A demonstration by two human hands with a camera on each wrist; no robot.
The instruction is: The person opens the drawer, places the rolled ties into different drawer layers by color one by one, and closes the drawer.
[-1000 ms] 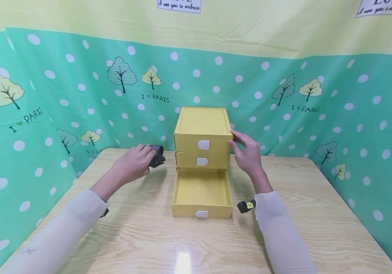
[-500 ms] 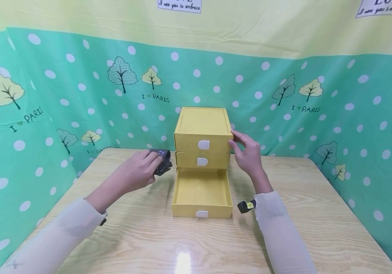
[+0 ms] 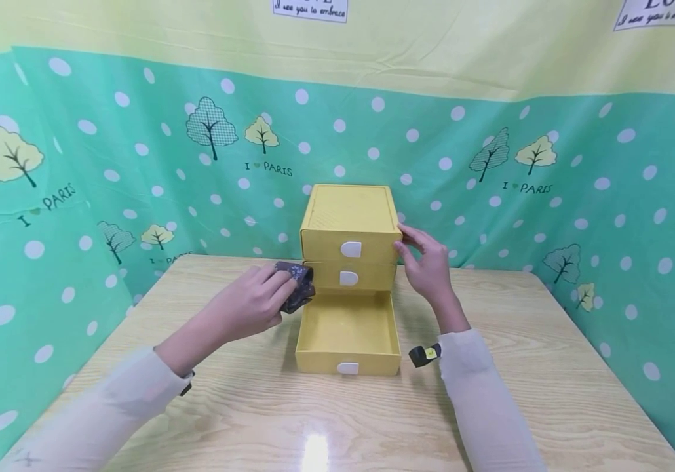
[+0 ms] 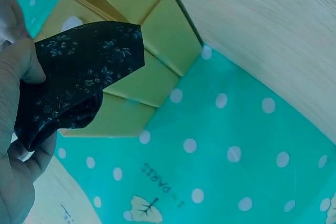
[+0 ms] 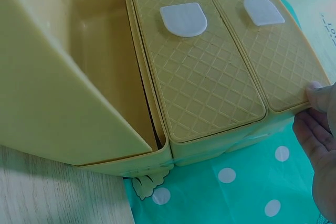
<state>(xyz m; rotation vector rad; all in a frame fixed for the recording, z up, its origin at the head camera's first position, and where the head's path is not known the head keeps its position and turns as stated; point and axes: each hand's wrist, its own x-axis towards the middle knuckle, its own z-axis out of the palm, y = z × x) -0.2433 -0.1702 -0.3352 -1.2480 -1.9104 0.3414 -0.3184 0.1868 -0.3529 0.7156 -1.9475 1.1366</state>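
Observation:
My left hand (image 3: 255,301) pinches a folded dark cloth (image 3: 297,287) with a small pale flower pattern between thumb and fingers. In the left wrist view the floral cloth (image 4: 84,66) hangs in a loose fold out of the grip. It is beside the left edge of the pulled-out bottom drawer (image 3: 343,328), slightly above it. That drawer belongs to a yellow drawer cabinet (image 3: 349,210), whose two upper drawers are closed. At the cabinet's right upper corner, my right hand (image 3: 426,262) holds on, its thumb (image 5: 316,94) on the front face and fingers along the side.
The cabinet stands on a light wood table (image 3: 337,419) near its back edge. Behind and to both sides hangs a green dotted curtain (image 3: 337,144) with tree prints. White tabs (image 3: 350,249) mark the drawer fronts. A black band (image 3: 424,355) is at my right wrist.
My left hand has moved right and slightly down with the dark cloth, from left of the cabinet to the bottom drawer's left edge. My right hand has stayed at the cabinet's corner.

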